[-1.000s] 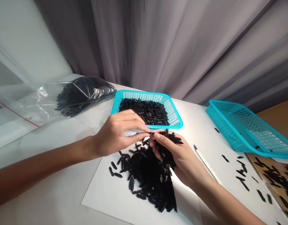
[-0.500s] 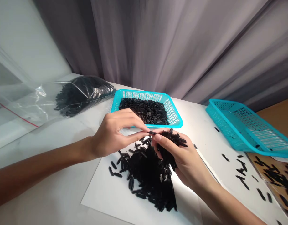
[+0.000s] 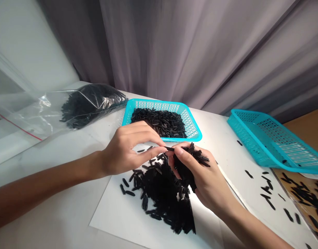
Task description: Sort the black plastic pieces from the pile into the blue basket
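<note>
The left hand [image 3: 128,148] pinches one thin, flat, black strip [image 3: 169,148] between thumb and forefinger, its palm turned down and the other fingers curled loosely behind the forefinger. The strip lies nearly level just in front of the near rim of a turquoise plastic basket with pierced walls [image 3: 195,133], its far end reaching the thumb tip of the right hand [image 3: 197,166]. That hand's fingers are wrapped around a thick clump of matching black strips [image 3: 186,169], several of which poke out past the palm beside the base of the thumb; the thumb seems to press on the end of the single strip, though the contact is too small to be sure of. Beneath the hands, a loose heap of black strips [image 3: 161,193] spreads over a flat sheet of white paper [image 3: 114,221], with a few strips lying apart at its left edge. The turquoise basket holds a broad layer of black strips [image 3: 164,122] behind the hands. To its left, a clear plastic bag with a red line [image 3: 52,107] lies on the white table [image 3: 78,155], packed with black strips at its right end. On the right stands a second turquoise pierced basket [image 3: 268,145], with scattered black strips [image 3: 266,190] in front of it. A grey curtain [image 3: 161,45] hangs behind everything.
</note>
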A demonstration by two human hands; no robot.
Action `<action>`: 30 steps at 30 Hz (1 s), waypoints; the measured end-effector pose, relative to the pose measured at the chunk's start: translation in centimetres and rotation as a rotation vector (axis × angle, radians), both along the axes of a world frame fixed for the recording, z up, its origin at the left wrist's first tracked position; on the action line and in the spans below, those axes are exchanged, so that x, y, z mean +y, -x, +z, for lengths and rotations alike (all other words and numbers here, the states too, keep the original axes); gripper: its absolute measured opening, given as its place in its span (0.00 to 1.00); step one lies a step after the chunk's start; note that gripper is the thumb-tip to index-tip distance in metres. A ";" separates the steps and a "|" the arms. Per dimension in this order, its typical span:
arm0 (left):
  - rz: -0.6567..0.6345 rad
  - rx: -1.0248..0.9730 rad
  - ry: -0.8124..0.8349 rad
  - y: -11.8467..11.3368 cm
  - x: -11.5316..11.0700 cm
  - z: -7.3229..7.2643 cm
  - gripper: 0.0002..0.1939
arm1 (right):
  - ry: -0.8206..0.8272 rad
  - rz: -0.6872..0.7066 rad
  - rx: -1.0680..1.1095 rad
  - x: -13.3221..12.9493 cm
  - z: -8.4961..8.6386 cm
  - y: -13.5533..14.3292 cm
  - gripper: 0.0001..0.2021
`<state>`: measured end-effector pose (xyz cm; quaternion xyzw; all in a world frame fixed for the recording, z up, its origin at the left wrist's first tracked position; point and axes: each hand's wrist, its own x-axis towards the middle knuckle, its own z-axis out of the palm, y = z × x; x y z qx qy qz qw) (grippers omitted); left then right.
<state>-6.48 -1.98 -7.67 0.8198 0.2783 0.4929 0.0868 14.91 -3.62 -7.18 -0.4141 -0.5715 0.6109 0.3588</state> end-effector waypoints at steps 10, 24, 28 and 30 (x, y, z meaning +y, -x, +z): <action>-0.007 0.029 -0.083 0.0 -0.1 0.0 0.05 | 0.066 -0.009 0.050 0.0 -0.2 0.2 0.17; 0.274 0.109 -0.118 1.2 2.1 -1.4 0.02 | 0.083 0.023 0.042 0.4 -0.1 0.4 0.17; 0.214 0.208 0.084 1.4 2.3 -1.5 0.17 | 0.156 0.123 0.006 0.4 -0.6 0.7 0.17; -0.003 0.266 0.067 1.0 1.7 -1.1 0.20 | 0.213 0.190 0.024 0.4 -0.9 0.7 0.17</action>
